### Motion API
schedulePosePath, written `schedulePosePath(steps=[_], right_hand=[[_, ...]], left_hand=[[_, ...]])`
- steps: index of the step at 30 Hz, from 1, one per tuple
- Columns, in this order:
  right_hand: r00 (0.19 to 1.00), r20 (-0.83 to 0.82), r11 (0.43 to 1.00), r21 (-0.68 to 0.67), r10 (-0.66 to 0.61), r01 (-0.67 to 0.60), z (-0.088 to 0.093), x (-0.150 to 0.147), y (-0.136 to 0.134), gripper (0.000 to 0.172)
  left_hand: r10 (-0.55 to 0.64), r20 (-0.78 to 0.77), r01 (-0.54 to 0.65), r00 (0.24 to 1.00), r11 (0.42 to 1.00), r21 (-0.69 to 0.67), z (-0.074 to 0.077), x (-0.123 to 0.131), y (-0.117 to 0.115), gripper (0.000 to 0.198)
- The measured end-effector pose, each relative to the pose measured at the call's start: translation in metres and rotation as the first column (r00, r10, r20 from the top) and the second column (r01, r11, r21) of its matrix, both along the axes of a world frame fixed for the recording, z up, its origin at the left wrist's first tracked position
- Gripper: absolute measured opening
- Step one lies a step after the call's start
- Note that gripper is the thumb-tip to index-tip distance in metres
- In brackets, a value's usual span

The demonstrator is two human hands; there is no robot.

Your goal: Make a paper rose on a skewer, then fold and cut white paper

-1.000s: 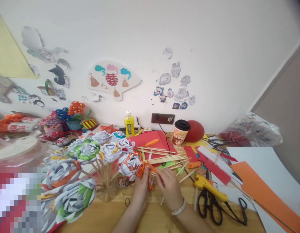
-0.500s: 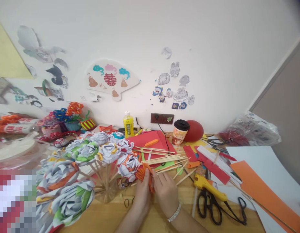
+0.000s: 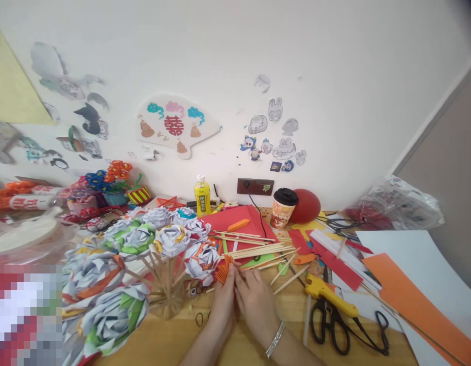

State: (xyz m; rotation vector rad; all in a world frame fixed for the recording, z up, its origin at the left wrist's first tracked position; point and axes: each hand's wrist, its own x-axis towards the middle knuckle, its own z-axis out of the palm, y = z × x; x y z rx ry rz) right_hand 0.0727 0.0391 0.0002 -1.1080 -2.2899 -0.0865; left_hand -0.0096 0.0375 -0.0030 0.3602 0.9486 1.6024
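Note:
Pleated orange paper (image 3: 223, 271) fans out above my left hand (image 3: 224, 300), whose fingers are closed around its lower part. My right hand (image 3: 256, 297), wearing a silvery bracelet, presses its fingertips against the same folded paper from the right. Most of the paper's lower end is hidden behind the fingers. Just beyond my hands lie several thin wooden sticks (image 3: 254, 251). To the left, white paper flowers (image 3: 202, 259) with coloured edges stand on sticks in a clear holder (image 3: 167, 300).
On the right lie a yellow glue gun (image 3: 330, 295), black-handled scissors (image 3: 330, 325) and an orange sheet (image 3: 414, 300) on white paper. A lidded cup (image 3: 284, 208), a red balloon (image 3: 307, 206) and a yellow bottle (image 3: 202, 197) stand along the wall.
My right hand has shifted slightly, its fingers curling in closer to my left hand. Less of the orange paper's right side shows between the hands.

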Motion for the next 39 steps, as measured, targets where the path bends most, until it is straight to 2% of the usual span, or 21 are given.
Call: schedulePosePath(steps=[5,8,11,13,15,18,19,21,23,27,33,37,39], right_hand=[[0.989,-0.146,0.996,-0.072,0.039,-0.05,0.006,-0.001,-0.007,0.038],[0.966,-0.258,0.993,-0.103,0.029,-0.057,0.009,0.005,-0.002,0.029],[0.898,-0.434,0.976,-0.216,-0.067,-0.031,0.016,0.015,0.011,0.023],[0.848,-0.526,0.941,-0.316,-0.072,-0.117,0.02,0.019,0.019,0.022],[0.795,-0.604,0.842,-0.457,-0.056,-0.287,0.021,0.021,0.025,0.03],[0.696,-0.707,0.589,-0.615,-0.12,-0.524,0.02,0.023,0.027,0.045],[0.673,-0.724,0.517,-0.638,-0.152,-0.57,0.019,0.024,0.027,0.046],[0.66,-0.727,0.42,-0.667,-0.189,-0.615,0.02,0.027,0.027,0.048],[0.683,-0.709,0.383,-0.688,-0.175,-0.616,0.022,0.031,0.028,0.05],[0.733,-0.673,0.396,-0.702,-0.098,-0.592,0.026,0.037,0.029,0.046],[0.751,-0.66,0.296,-0.721,-0.019,-0.626,0.027,0.043,0.031,0.042],[0.719,-0.694,0.166,-0.706,0.026,-0.688,0.031,0.045,0.032,0.045],[0.697,-0.715,0.14,-0.687,0.043,-0.713,0.032,0.045,0.032,0.043]], left_hand=[[-0.005,-0.084,0.011,0.996,0.998,0.066,0.0,-0.003,0.0,0.033],[0.003,-0.241,0.012,0.971,0.998,0.061,-0.001,-0.006,0.002,0.034],[-0.071,-0.379,0.097,0.923,0.994,0.051,-0.003,-0.005,0.003,0.035],[-0.14,-0.389,0.171,0.911,0.984,0.048,-0.005,-0.002,0.003,0.039],[-0.201,-0.388,0.238,0.899,0.97,0.049,-0.008,0.001,0.003,0.042],[-0.296,-0.368,0.339,0.881,0.939,0.056,-0.011,0.002,0.002,0.043],[-0.332,-0.357,0.377,0.873,0.924,0.062,-0.011,0.002,0.001,0.042],[-0.405,-0.329,0.453,0.853,0.888,0.08,-0.009,0.002,-0.002,0.042],[-0.473,-0.296,0.52,0.83,0.848,0.101,-0.006,0.001,-0.005,0.043],[-0.571,-0.239,0.609,0.785,0.782,0.134,-0.001,0.001,-0.011,0.042],[-0.711,-0.152,0.727,0.686,0.667,0.163,0.009,-0.002,-0.018,0.041],[-0.783,-0.131,0.794,0.608,0.592,0.138,0.014,-0.003,-0.024,0.044],[-0.812,-0.115,0.818,0.573,0.559,0.135,0.014,-0.002,-0.026,0.044]])
